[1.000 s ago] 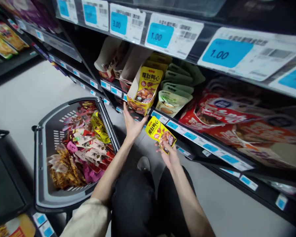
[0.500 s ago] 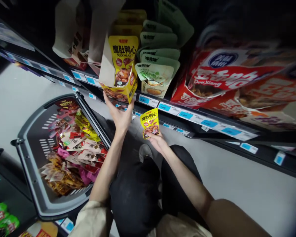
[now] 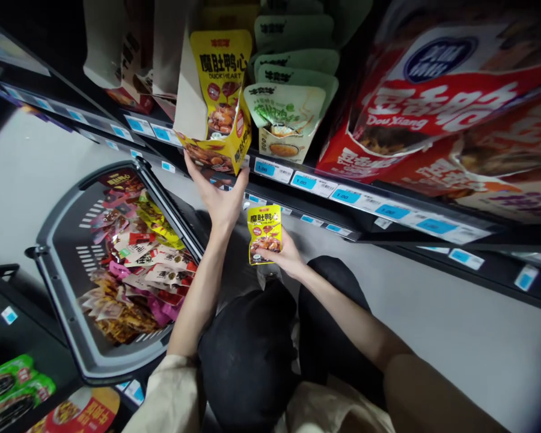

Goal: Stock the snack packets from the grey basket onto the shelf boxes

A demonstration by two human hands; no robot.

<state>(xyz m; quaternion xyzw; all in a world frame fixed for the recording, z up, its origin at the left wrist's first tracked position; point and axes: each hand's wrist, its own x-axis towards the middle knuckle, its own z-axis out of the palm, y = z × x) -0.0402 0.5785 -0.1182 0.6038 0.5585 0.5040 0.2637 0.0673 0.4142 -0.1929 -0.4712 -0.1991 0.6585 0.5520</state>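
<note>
"How far along are you?"

"One yellow pouch is out of the yellow box, held in front of it, below its opening. My right hand pinches it, thumb on its face. It isn't in any container, so I'd judge its placing not done; how many more are wanted, I can't tell."

"And your left?"

"My left hand is spread wide, thumb and fingertips at the yellow box's lower corners. I can't tell whether it grips."

"What's in the containers?"

"In the yellow box, a matching packet stands at the front, more behind. Right beside it, a cream box has green packets in a row; farther right, a red box holds red bags. Left of the yellow box and lower, the basket carries a mixed heap: red-and-white packets, yellow-green ones and brown ones. I can't count them."
</note>
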